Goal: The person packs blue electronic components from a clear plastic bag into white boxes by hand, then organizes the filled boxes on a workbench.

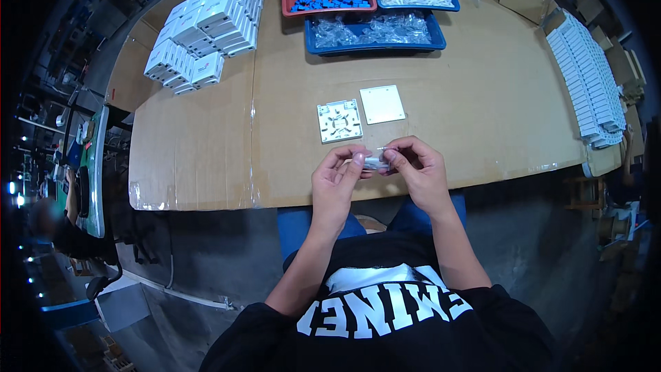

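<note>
Close to the table's near edge, my left hand [339, 178] and my right hand [418, 167] pinch a small clear plastic bag [374, 162] between them. Something whitish is inside it, too small to make out. Both hands are closed, thumbs against the fingers. Just beyond them lies an open white square box base [339, 122], its moulded inside facing up. A flat white square cover [383, 104] rests to its right, apart from it.
White boxes [206, 24] are stacked at the far left, more white pieces [585, 79] in rows at the right. At the back stand a red tray [284, 0] of blue parts, a blue tray [451, 0] of white sticks, and another blue tray [375, 49] of clear bags.
</note>
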Motion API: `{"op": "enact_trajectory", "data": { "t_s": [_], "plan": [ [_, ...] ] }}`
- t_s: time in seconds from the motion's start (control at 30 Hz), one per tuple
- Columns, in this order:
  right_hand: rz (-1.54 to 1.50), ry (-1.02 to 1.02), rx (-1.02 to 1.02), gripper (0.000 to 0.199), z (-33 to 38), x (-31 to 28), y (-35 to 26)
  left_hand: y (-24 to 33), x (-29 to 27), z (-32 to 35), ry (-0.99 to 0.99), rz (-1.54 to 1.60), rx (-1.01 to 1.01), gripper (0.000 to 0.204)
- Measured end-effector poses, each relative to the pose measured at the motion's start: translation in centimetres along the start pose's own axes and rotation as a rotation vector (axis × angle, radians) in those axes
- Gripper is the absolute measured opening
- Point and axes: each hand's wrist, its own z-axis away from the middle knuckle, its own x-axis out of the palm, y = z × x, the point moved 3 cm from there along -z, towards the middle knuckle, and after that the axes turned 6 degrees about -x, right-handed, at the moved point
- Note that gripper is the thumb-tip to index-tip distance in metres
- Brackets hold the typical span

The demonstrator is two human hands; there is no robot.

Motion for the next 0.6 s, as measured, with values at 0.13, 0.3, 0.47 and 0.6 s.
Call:
{"op": "enact_trajectory", "data": {
  "t_s": [0.13,0.3,0.47,0.6],
  "plan": [
    [-0.184,-0.052,0.113,0.015,0.0,-0.4,-0.4,0.2,-0.6,-0.3,-0.068,-0.166,-0.033,0.027],
    [-0.189,-0.104,0.082,0.014,0.1,-0.5,-0.5,0.0,-1.2,-0.3,-0.061,-0.276,-0.059,0.024],
    [-0.246,-0.157,0.162,0.016,0.4,-0.6,0.3,1.2,-1.1,0.5,-0.073,-0.461,0.203,0.019],
    [-0.205,-0.151,0.219,0.015,-0.1,-0.6,-0.1,0.8,-2.1,-0.3,-0.143,-0.623,0.137,0.025]
  ]
}}
